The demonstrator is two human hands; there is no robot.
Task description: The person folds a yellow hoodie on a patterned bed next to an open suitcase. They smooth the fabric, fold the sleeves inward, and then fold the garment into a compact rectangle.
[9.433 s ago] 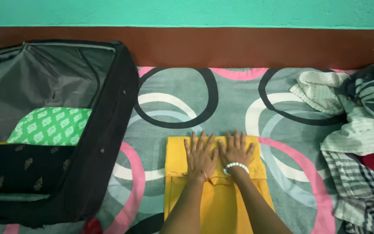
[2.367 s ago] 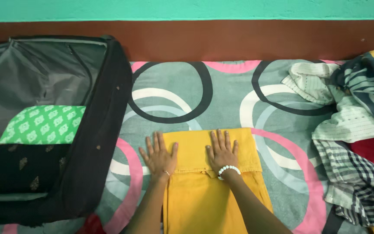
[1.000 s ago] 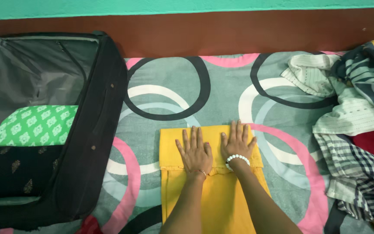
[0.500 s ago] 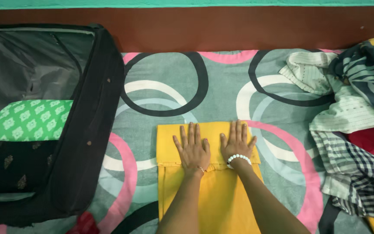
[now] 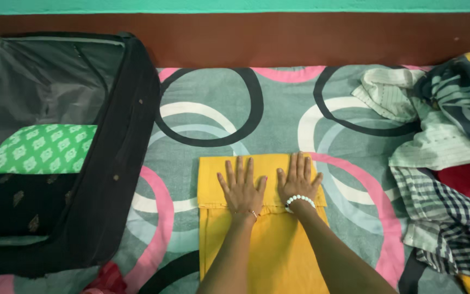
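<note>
Both hands lie flat on a yellow cloth (image 5: 257, 239) that is spread on the bed (image 5: 218, 125). The left hand (image 5: 241, 188) is open, with the fingers spread and the palm down on the folded top part of the cloth. The right hand (image 5: 298, 182) is just beside it, also open and flat, with the fingers a little apart; a bracelet (image 5: 299, 200) of white beads is on its wrist. The two hands are near each other but do not touch. Neither hand grips anything; they only press on the cloth.

The cloth lies in the lower middle of the bed, and its top edge is folded back toward the person, so a thicker band runs across under the palms. The bed cover is grey with big rings in black, white and pink.

To the left an open black suitcase (image 5: 121, 163) rests on the bed. Inside it are a green cloth (image 5: 42, 148) with white print and, nearer to the person, a black cloth (image 5: 17, 204) with small gold marks. On the right edge of the bed a pile of clothes (image 5: 441, 163) lies loose, striped, checked and red, well apart from the hands.
</note>
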